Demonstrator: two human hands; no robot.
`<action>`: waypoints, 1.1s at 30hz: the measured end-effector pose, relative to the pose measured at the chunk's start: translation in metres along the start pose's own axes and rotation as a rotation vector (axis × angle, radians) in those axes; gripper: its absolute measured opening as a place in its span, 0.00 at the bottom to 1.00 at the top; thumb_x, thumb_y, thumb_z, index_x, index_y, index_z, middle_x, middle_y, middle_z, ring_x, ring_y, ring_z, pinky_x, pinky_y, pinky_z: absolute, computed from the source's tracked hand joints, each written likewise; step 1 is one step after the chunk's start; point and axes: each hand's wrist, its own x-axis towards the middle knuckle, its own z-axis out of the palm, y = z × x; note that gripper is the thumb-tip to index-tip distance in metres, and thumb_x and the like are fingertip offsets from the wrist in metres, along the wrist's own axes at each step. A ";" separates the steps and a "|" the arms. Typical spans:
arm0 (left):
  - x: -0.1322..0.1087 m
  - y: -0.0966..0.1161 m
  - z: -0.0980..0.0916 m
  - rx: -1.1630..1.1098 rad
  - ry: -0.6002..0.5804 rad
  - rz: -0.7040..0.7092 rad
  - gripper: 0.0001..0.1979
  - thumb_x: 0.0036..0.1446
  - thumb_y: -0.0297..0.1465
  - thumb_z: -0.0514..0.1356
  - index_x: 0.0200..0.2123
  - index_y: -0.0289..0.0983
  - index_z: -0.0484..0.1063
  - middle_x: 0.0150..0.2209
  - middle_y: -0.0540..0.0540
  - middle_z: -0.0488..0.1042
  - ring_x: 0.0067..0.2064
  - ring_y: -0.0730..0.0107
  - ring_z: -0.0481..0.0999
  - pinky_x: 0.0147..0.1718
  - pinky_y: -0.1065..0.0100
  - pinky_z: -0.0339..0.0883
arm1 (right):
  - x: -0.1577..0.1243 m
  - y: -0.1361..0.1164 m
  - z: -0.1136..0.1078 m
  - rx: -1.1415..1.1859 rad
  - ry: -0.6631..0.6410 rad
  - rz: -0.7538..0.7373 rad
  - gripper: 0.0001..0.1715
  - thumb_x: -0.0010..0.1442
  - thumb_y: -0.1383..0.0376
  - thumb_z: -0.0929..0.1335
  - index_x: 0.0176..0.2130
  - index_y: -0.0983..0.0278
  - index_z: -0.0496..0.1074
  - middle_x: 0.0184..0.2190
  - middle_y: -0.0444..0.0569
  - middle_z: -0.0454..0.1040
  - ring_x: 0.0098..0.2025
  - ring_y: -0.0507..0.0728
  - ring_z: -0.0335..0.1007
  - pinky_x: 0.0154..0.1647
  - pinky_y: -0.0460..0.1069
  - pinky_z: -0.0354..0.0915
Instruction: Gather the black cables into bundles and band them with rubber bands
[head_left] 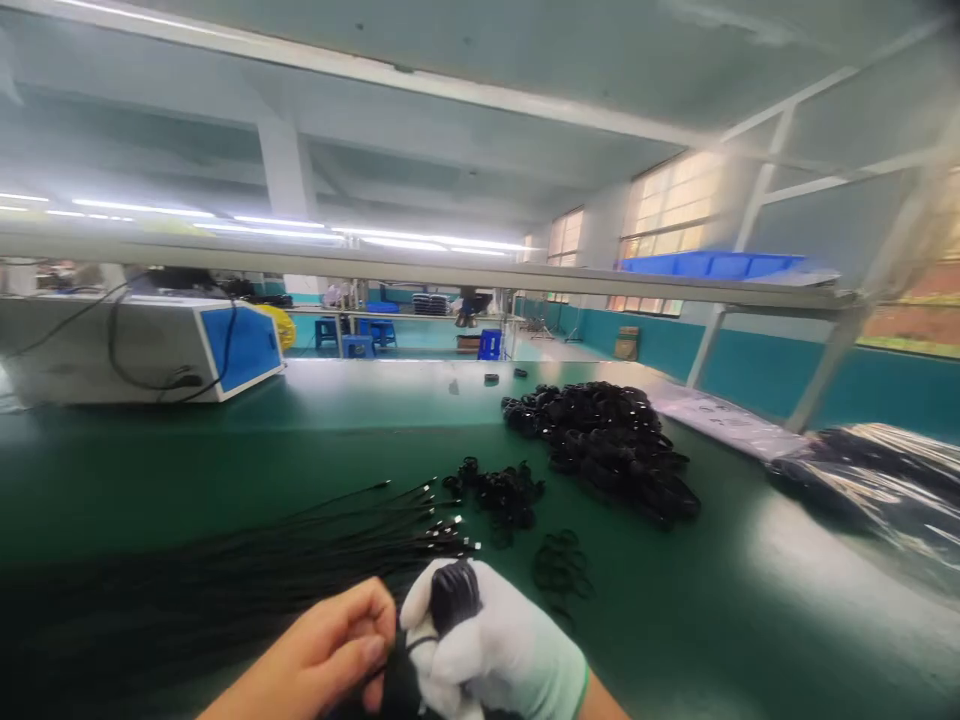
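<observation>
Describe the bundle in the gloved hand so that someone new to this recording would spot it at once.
From the green tabletop, go to the picture's bottom centre, to the white-gloved right hand beside the bare left hand. The bundle, black and coiled, is held there. Unlike the black heap lying farther back, it is framed by white fingers.

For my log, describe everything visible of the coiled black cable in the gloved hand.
The coiled black cable shows as a compact bunch of side-by-side curved strands, with a faintly shiny, rubber- or plastic-like surface. The gloved right hand grips it low in the view, fingers and palm hiding its lower part. The bare left hand is close beside; any contact is unclear. Its ends cannot be made out.
</observation>
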 end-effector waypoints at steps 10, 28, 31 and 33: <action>-0.003 0.021 0.000 0.568 0.155 0.065 0.28 0.41 0.29 0.67 0.48 0.48 0.69 0.37 0.54 0.75 0.45 0.61 0.67 0.44 0.67 0.57 | -0.003 -0.005 0.008 -0.470 0.368 0.091 0.30 0.44 0.68 0.70 0.48 0.66 0.62 0.27 0.43 0.69 0.20 0.49 0.63 0.13 0.42 0.60; 0.021 -0.008 0.009 0.424 -0.001 0.017 0.11 0.50 0.26 0.52 0.29 0.38 0.75 0.32 0.49 0.78 0.35 0.65 0.74 0.35 0.68 0.63 | -0.007 0.003 0.010 -0.774 0.326 -0.040 0.16 0.42 0.69 0.69 0.36 0.61 0.68 0.33 0.47 0.70 0.23 0.51 0.64 0.18 0.45 0.59; 0.013 -0.011 0.017 0.270 -0.014 -0.063 0.09 0.51 0.27 0.53 0.28 0.38 0.73 0.27 0.48 0.77 0.29 0.67 0.73 0.29 0.69 0.63 | -0.016 -0.002 0.007 -0.255 0.069 0.003 0.25 0.43 0.63 0.72 0.42 0.60 0.63 0.29 0.44 0.71 0.14 0.46 0.55 0.11 0.41 0.49; 0.005 -0.005 0.020 0.006 0.040 -0.068 0.05 0.49 0.28 0.57 0.31 0.37 0.72 0.27 0.48 0.76 0.30 0.68 0.73 0.26 0.71 0.63 | -0.019 -0.001 0.004 -0.135 0.022 -0.031 0.29 0.42 0.58 0.74 0.43 0.60 0.61 0.27 0.45 0.73 0.13 0.46 0.56 0.11 0.41 0.48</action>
